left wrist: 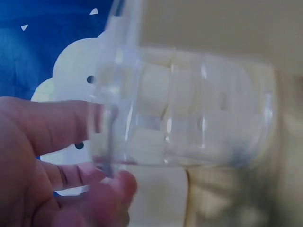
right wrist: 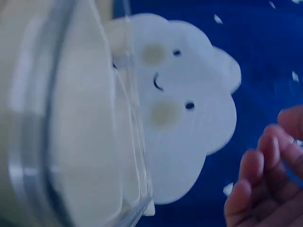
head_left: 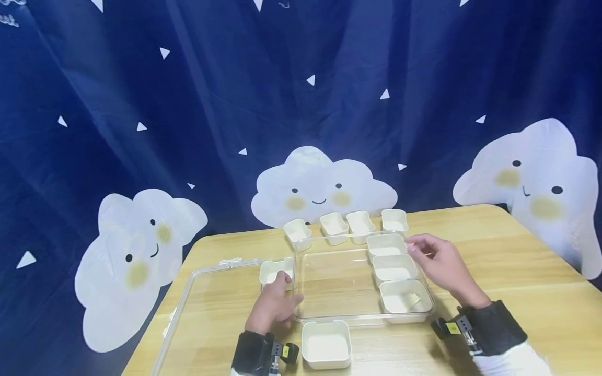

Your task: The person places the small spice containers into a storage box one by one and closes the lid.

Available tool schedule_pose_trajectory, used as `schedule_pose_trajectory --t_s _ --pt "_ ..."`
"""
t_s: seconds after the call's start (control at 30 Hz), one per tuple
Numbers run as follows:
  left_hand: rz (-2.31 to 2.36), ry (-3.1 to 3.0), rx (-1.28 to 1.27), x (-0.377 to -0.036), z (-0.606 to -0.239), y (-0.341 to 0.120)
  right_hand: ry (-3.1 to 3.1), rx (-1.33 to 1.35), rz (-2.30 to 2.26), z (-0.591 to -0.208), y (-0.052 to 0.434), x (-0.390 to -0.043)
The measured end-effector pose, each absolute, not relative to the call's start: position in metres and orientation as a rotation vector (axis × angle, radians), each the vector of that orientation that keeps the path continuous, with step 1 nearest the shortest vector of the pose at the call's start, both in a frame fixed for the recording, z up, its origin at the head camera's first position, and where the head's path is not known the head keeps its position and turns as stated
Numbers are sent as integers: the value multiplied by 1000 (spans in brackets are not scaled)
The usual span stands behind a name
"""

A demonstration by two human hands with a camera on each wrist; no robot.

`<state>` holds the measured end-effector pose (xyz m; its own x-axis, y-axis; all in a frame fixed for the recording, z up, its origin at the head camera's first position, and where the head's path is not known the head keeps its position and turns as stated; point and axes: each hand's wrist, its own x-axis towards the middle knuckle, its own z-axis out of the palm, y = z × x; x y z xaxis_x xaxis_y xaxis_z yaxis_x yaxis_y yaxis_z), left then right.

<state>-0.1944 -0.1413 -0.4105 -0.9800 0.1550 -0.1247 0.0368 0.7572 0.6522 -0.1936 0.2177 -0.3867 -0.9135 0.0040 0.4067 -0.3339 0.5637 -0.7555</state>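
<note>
A clear plastic box [head_left: 329, 315] lies mid-table with three cream cups in its right column, the nearest cup [head_left: 405, 297] at the front. My left hand [head_left: 281, 286] is at the box's left wall; in the left wrist view its fingers [left wrist: 52, 127] and thumb pinch the clear box [left wrist: 199, 109] wall. A cream cup [head_left: 271, 271] sits just beyond those fingers, outside the box. My right hand [head_left: 435, 258] hovers by the right rim beside the far cup [head_left: 385, 244], fingers loose and holding nothing. The right wrist view shows its fingers [right wrist: 265, 179] apart from the box [right wrist: 57, 118].
A clear lid [head_left: 188, 297] lies flat left of the box. Several cream cups [head_left: 348, 224] line up behind the box, and one cup [head_left: 326, 343] stands at the table's front edge. A blue cloud-print curtain [head_left: 301, 104] hangs behind the wooden table [head_left: 517, 271].
</note>
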Motion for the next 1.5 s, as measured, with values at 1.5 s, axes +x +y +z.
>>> schedule_pose_trajectory --t_s 1.5 --pt "471 2631 542 -142 -367 -83 -2673 11 1860 -445 280 -181"
